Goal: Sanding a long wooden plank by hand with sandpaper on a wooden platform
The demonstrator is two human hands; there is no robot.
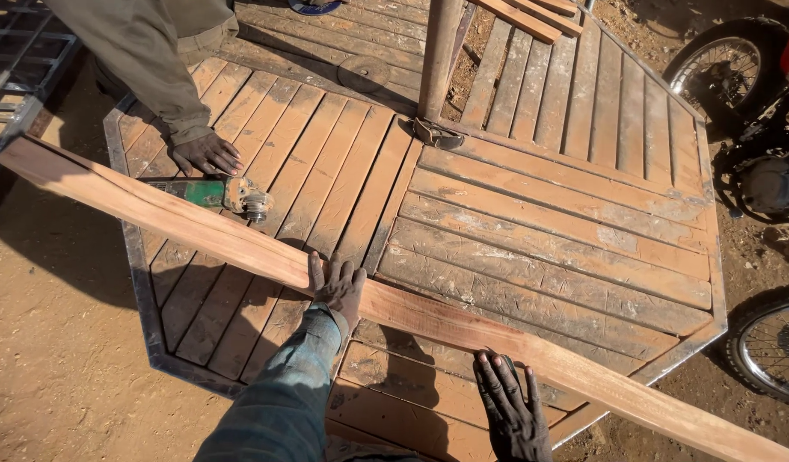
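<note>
- A long reddish wooden plank (240, 244) lies slantwise across a slatted wooden surface (531, 214) of eight sides with a metal rim.
- The left hand (336, 287) lies flat on the plank near its middle, fingers spread and pointing away from the person; its grip is wide, pressing down and clasping nothing.
- The right hand (510, 402) lies palm down with splayed fingers, its fingertips touching the near edge of the plank; this grip is wide too, and closes on nothing.
- Between the two grips the plank runs unbroken; past the left grip it reaches out over the sandy ground (52, 342), and past the right grip it runs off the surface's rim toward the lower corner of the view.
- Beyond the left grip, across the plank, a green angle grinder (210, 193) lies on the slats, just beside the plank's far edge.
- Another person's hand (206, 154) rests on the slats just past the grinder, with a tan sleeve above it.
- Farther off from both grips, a wooden post (437, 56) rises from the middle of the surface.
- Well out past the right grip stand a motorcycle wheel (724, 73) and a second spoked wheel (771, 346) on the ground.
</note>
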